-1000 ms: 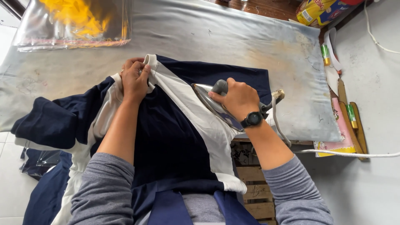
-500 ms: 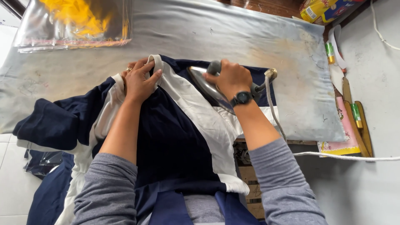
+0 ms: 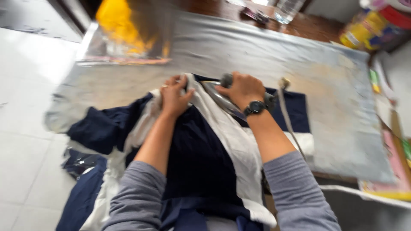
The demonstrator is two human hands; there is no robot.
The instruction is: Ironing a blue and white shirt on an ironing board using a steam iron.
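Downward, right hand (image 3: pixel 240 87) gripping iron (image 3: pixel 222 99), left hand (image 3: pixel 174 97) pinning garment (image 3: pixel 201 158)

My left hand (image 3: pixel 174 99) lies palm down, fingers (image 3: pixel 171 82) spread and pressing flat. Just beside it, my right hand (image 3: pixel 239 89) is curled into a closed grip, wrist bent.

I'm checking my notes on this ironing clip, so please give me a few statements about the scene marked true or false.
1. The right hand grips the handle of an iron. True.
2. The left hand lies on the floor. False: it presses on the navy and white garment beside the iron.
3. The right wrist bears a dark watch. True.
4. The garment lies on a bare wooden table. False: it lies on a grey padded cloth.
5. Both arms wear grey sleeves. True.
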